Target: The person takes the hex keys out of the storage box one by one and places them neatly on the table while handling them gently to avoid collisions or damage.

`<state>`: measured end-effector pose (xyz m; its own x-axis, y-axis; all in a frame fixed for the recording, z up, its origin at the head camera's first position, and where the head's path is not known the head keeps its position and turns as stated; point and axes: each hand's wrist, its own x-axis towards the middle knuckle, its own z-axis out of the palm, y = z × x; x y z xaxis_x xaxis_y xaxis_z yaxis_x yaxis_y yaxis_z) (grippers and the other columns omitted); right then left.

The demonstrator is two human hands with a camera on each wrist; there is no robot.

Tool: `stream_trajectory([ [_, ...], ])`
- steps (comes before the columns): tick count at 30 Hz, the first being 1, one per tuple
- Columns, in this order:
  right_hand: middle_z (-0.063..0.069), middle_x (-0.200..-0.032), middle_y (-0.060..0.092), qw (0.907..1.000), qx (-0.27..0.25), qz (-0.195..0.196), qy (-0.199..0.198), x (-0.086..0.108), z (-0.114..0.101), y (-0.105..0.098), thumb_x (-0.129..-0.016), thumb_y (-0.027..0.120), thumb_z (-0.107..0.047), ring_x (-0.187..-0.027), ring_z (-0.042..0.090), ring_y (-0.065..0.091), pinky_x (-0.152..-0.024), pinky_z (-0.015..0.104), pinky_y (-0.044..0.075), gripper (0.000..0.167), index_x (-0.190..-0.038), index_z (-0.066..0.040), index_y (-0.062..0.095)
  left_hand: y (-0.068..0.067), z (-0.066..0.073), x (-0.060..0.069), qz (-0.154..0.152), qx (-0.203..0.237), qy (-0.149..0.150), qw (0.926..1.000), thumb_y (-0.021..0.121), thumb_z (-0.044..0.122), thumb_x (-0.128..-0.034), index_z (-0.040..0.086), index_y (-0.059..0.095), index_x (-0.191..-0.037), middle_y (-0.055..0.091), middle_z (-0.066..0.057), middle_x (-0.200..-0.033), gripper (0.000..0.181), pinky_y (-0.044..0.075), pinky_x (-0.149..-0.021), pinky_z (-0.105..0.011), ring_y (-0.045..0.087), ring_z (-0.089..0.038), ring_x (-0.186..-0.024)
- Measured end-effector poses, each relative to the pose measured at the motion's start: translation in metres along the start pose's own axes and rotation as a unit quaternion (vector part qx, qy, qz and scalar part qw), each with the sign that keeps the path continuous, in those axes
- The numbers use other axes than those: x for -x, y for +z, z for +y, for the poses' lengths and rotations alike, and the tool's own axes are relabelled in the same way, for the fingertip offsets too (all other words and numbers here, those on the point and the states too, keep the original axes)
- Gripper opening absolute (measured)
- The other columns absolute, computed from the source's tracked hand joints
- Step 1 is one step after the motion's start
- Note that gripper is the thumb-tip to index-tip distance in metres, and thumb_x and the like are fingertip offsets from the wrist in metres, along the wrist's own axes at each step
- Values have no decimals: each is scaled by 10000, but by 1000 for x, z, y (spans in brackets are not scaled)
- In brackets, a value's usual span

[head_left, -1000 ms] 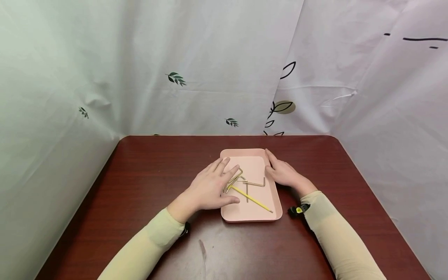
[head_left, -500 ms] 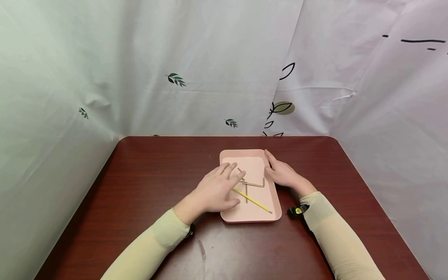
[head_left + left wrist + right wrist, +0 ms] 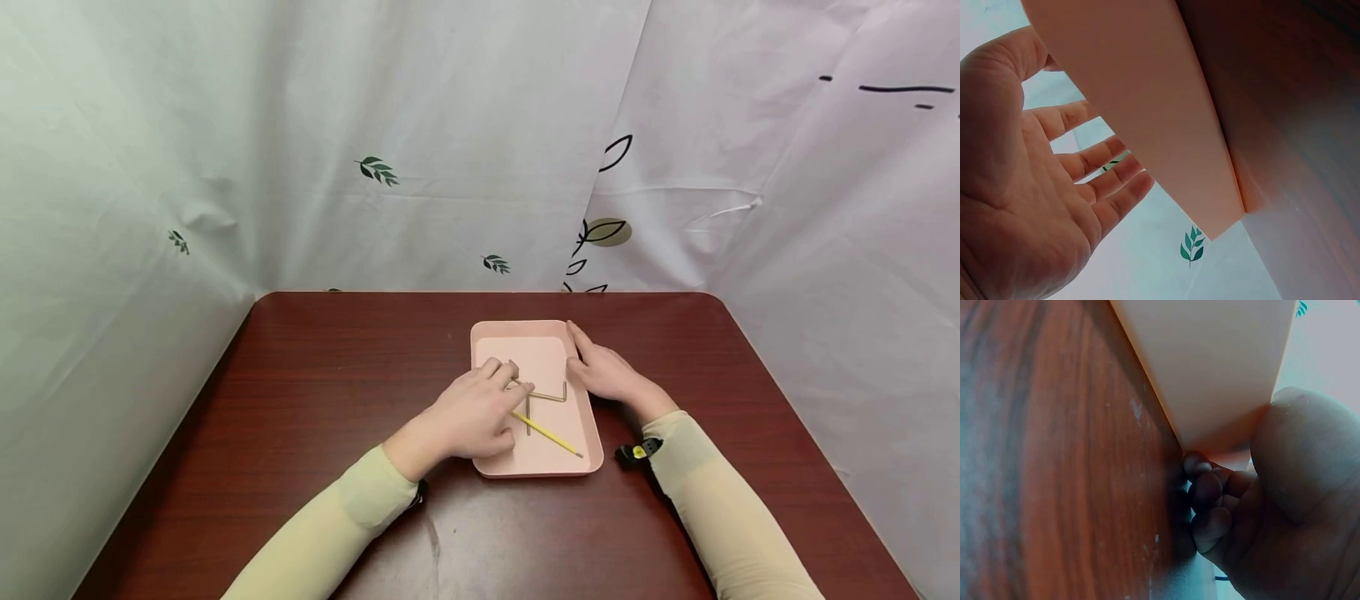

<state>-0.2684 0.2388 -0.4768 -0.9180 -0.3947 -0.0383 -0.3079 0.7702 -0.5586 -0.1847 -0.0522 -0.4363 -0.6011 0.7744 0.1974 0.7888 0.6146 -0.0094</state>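
A pink tray (image 3: 537, 352) holds a yellow pencil (image 3: 549, 434) and several brass-coloured, L-shaped hex keys (image 3: 547, 396). My left hand (image 3: 471, 415) reaches over the tray's left rim, its fingers bent down among the hex keys and near the pencil's far end. In the left wrist view the left hand (image 3: 1035, 169) has its fingers loosely spread, with the tips hidden behind the tray wall (image 3: 1141, 106). At the far right side, my right hand (image 3: 611, 373) holds the tray's edge, thumb at the rim. The right wrist view shows its curled fingers (image 3: 1207, 490) against the outer wall.
The tray stands on a dark red-brown wooden table (image 3: 337, 375). White curtains (image 3: 450, 125) with leaf prints hang behind the table and along both sides. A black band (image 3: 637, 452) sits on the right wrist.
My left hand has moved a little right and toward me over the tray, and its fingers have bent down, covering more of the hex keys. The right hand stays at the rim.
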Motion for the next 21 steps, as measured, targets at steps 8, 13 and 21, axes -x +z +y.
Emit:
stream_trajectory([
  [8, 290, -1738, 366, 10000, 13, 12, 43, 0, 0, 0, -1104, 448, -230, -1432, 464, 584, -1145, 629, 474, 761, -1760, 12, 147, 0, 6, -5, -57, -155, 131, 9998, 765, 247, -826, 189, 739, -1277, 591, -10, -1099, 455, 525, -852, -365, 527, -239, -1028],
  [13, 288, -1742, 359, 10000, 8, -9, 49, 0, 0, 0, -1113, 444, -233, -1418, 456, 594, -1137, 625, 477, 755, -1761, 8, 143, 2, 10, -8, -151, -264, 133, 9994, 765, 264, -838, 216, 728, -1157, 582, 4, -1055, 325, 528, -813, -366, 530, -233, -1039],
  [21, 272, -1757, 341, 10000, -38, -10, 86, 1, 1, 0, -1118, 446, -238, -1442, 453, 575, -1152, 625, 464, 753, -1766, -6, 141, 3, 14, -14, -159, -443, 326, 9984, 768, 229, -826, 204, 664, -997, 571, -1, -989, 201, 482, -736, -341, 520, -239, -965],
])
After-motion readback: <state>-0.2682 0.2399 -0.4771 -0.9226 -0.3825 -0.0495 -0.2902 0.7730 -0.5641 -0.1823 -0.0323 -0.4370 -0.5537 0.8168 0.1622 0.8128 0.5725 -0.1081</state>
